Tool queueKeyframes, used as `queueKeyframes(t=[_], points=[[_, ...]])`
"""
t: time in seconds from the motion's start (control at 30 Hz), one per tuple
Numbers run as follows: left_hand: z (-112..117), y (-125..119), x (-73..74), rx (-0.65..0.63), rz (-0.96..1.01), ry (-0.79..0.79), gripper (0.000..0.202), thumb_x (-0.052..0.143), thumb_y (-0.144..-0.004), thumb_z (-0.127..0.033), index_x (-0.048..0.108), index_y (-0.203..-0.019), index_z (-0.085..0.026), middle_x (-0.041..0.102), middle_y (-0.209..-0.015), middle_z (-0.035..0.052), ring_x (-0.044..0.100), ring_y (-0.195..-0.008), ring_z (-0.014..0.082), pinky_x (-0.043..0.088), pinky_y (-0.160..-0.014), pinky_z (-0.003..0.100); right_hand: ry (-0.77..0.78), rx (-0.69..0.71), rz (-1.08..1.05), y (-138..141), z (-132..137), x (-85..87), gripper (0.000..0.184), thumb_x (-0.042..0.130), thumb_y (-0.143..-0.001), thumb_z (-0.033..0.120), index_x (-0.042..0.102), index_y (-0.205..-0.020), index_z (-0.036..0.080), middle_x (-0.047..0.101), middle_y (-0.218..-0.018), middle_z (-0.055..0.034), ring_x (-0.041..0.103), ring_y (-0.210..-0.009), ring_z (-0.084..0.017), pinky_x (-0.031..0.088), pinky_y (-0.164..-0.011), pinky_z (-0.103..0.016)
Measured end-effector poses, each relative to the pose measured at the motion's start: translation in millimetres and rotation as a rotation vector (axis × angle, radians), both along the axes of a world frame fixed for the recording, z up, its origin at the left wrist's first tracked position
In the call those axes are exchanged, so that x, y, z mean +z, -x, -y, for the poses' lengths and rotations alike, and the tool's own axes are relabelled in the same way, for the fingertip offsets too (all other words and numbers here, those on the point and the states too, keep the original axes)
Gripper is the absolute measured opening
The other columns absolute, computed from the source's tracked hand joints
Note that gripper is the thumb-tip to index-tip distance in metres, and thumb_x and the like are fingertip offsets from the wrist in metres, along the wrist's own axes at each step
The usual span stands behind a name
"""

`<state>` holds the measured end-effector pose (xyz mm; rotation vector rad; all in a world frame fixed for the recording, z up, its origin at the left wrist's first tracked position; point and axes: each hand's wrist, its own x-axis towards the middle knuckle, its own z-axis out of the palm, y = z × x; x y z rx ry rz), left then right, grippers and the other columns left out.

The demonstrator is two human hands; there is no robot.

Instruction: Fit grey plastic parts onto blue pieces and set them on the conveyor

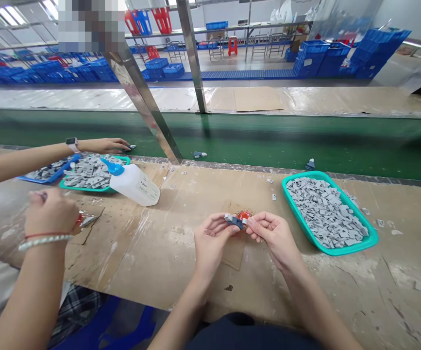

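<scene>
Left hand and right hand have their grips clamped on a small grey-and-blue plastic part, held over a cardboard-covered tabletop, just beside a glossy red lump. A teal plastic tray of flat grey parts sits right of the right hand.

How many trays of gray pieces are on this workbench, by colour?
Teal trays: 2
Blue tray: 1
Total: 3
</scene>
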<state>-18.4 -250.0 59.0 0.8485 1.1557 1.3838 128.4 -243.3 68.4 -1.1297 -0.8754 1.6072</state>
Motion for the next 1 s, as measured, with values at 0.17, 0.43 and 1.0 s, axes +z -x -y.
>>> queueKeyframes(t=[0.17, 0.43, 1.0], points=[[2.1, -0.8, 3.5, 0.000, 0.003, -0.002, 0.029, 0.076, -0.061, -0.011, 0.064, -0.087, -0.015, 0.074, -0.088, 0.0074, 0.069, -0.083, 0.0200, 0.057, -0.076, 0.030, 0.001, 0.039, 0.018, 1.5, -0.5, -0.1, 0.024, 0.072, -0.072, 0.036, 0.064, -0.074, 0.013, 0.066, -0.062, -0.0024, 0.052, -0.051, -0.007, 0.039, -0.048, -0.017], [6.2, -5.6, 4.9, -0.010, -0.027, -0.001, 0.019, 0.077, -0.061, -0.011, 0.069, -0.078, -0.015, 0.074, -0.085, 0.0055, 0.070, -0.078, 0.0192, 0.058, -0.073, 0.028, 0.033, 0.166, 0.047, -1.4, 0.3, -3.0, 0.031, 0.068, -0.074, 0.042, 0.049, -0.074, 0.017, 0.064, -0.059, 0.0005, 0.052, -0.048, -0.007, 0.036, -0.043, -0.016], [-38.1, -12.9, 4.1, -0.226, -0.298, -0.141, 0.044, 0.063, -0.079, -0.025, 0.054, -0.122, -0.019, 0.063, -0.116, 0.0107, 0.059, -0.108, 0.0229, 0.047, -0.096, 0.040, -0.153, -0.216, 0.827, -88.4, -17.0, 19.0, 0.024, 0.058, -0.080, 0.041, 0.057, -0.096, 0.023, 0.068, -0.080, -0.0022, 0.061, -0.069, -0.018, 0.042, -0.062, -0.029]])
